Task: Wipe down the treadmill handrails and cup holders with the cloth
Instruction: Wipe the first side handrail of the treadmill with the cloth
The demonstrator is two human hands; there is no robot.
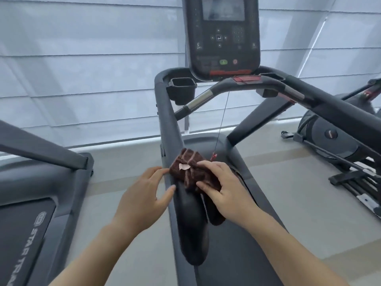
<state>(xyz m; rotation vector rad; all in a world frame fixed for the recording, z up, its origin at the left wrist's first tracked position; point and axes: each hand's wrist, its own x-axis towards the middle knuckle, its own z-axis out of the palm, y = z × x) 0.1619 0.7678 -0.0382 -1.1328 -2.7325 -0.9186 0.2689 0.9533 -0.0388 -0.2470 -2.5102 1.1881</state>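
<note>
A dark brown cloth [190, 172] with pale stripes and a small tag lies draped over the treadmill's left handrail [171, 124]. My right hand [224, 188] grips the cloth from the right side and presses it onto the rail. My left hand [142, 195] rests on the rail's left side just beside the cloth, fingers apart, touching its edge. The left cup holder [182, 87] hangs under the console, far ahead of both hands. The right handrail [338, 112] runs off to the right, and the right cup holder [269, 90] is partly hidden behind the front grip bar.
The console [221, 38] stands up front, with a red safety clip [214, 156] dangling on a cord near the cloth. Another treadmill [31, 203] stands to the left and an exercise bike [334, 135] to the right. Window blinds fill the background.
</note>
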